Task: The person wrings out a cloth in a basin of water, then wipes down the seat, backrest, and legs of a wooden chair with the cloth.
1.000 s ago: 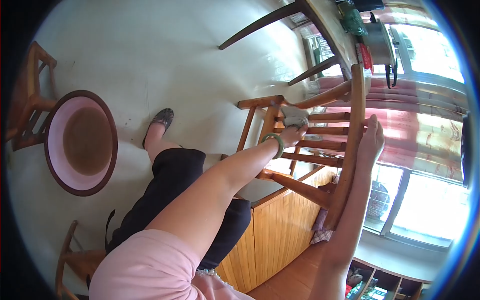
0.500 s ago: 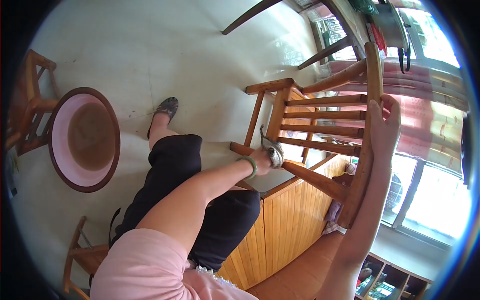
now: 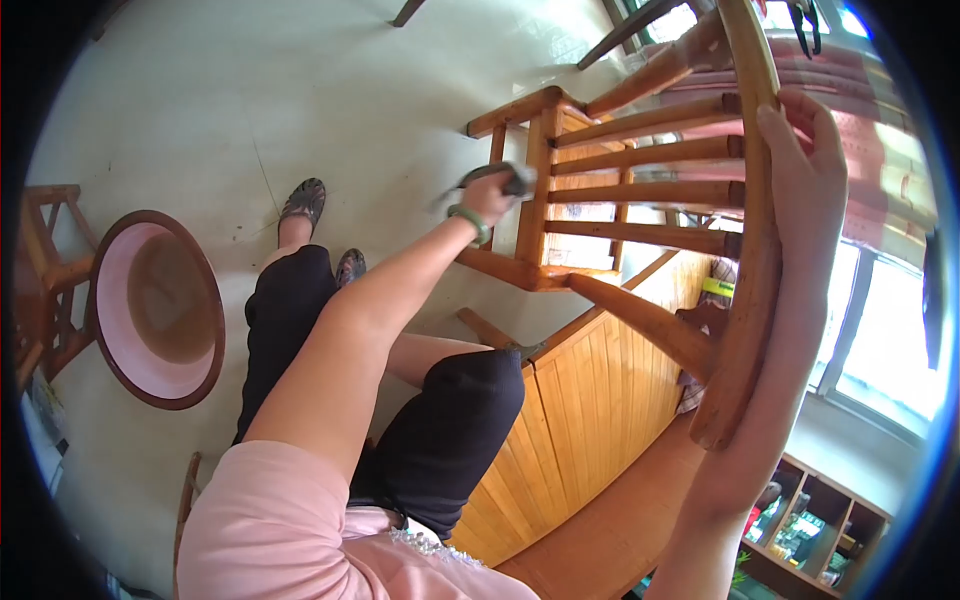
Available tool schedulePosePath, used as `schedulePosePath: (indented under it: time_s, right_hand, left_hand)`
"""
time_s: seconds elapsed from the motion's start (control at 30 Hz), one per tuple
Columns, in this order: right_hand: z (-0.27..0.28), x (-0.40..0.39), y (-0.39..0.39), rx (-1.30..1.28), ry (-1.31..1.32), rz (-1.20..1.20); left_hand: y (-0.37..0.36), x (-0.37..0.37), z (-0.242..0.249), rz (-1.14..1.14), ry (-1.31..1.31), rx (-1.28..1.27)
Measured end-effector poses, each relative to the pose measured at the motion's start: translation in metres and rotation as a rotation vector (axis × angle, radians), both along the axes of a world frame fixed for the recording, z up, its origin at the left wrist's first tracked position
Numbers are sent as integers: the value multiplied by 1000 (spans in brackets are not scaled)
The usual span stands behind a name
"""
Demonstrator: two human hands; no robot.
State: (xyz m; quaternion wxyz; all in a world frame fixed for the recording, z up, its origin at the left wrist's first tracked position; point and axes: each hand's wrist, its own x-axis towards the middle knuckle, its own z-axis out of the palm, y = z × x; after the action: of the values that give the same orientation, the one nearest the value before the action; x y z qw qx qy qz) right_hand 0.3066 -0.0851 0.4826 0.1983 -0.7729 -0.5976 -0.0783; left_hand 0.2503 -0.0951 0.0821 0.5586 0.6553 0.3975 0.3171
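Observation:
A wooden chair [image 3: 640, 155] with a slatted back stands tipped toward me in view. My right hand [image 3: 805, 130] holds the chair's top rail [image 3: 760, 200], thumb on one side and fingers bent over it, with the forearm lying along the rail. Closed around a dark grey cloth [image 3: 516, 180], my left hand [image 3: 486, 200] is close beside the seat end of the chair, near its legs. The cloth is blurred by motion. A green bangle [image 3: 470, 224] circles my left wrist.
On the floor at left, a pink basin [image 3: 120, 320] with a brown rim contains murky water, beside another wooden chair [image 3: 60, 270]. A wood-panelled cabinet [image 3: 560, 420] runs along my right knee. Curtains [image 3: 870, 170] and a window are at right, above shelves [image 3: 815, 520].
My left hand has moved up and left with the cloth, from the slats to the seat end. The chair sits higher in view; my right hand stays on its rail.

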Motion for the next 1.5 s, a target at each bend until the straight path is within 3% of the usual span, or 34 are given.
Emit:
schedulePosePath:
  time_s: [0.07,0.13,0.17,0.2,0.27,0.3,0.33,0.4,0.5,0.63,0.7,0.87,0.93,0.97,1.0,1.07,1.17,1.27,1.3,1.33,1.4,1.5]
  right_hand:
    - [0,-3,0,-6,22,9]
    - [1,-4,-2,-14,-26,-11]
    - [0,-4,-1,-2,-75,0]
    - [0,-3,0,9,-124,17]
    - [4,2,4,-42,-114,-21]
    - [5,4,5,-80,-96,-65]
    - [4,6,5,-82,-89,-77]
    - [5,9,5,-77,-18,-13]
    - [-3,-35,-2,103,195,1]
    - [-3,-33,-7,120,82,72]
    - [-2,-36,-9,107,-80,150]
    - [-5,-34,-7,141,4,92]
    - [-4,-43,-5,138,70,61]
    - [-6,-50,-8,146,-32,58]
    - [-6,-55,-9,151,-134,53]
    - [-4,-49,-7,126,-91,37]
    - [-1,-39,-3,74,38,8]
    - [2,-35,-3,37,184,-14]
    - [4,-35,-5,26,230,-20]
    - [3,-33,-6,31,231,-14]
    - [-1,-30,-5,117,1,69]
    - [-1,-41,-9,119,-108,81]
  left_hand:
    - [3,28,25,-99,-281,313]
    - [13,36,50,-373,255,199]
    - [21,27,62,-412,425,245]
    - [23,28,39,-344,486,400]
    - [26,32,0,-465,332,341]
    - [20,24,30,-518,357,203]
    - [2,41,4,-376,137,172]
    - [-18,30,12,-431,270,-111]
    - [-58,23,-3,-498,336,74]
    - [-80,-1,31,-562,397,-61]
    - [-92,-7,38,-708,511,274]
    - [-78,-2,17,-663,399,252]
    - [-70,1,23,-158,89,85]
    - [-64,7,26,-58,82,-74]
    - [-55,14,17,-110,-32,21]
    - [-40,27,-1,-291,118,259]
    - [8,19,53,-737,566,346]
    - [-4,23,58,-650,486,124]
    - [-16,33,26,-556,231,-64]
    - [-24,33,22,-531,197,-80]
    - [-37,27,17,-483,234,-49]
    - [-51,-3,39,-475,301,-242]
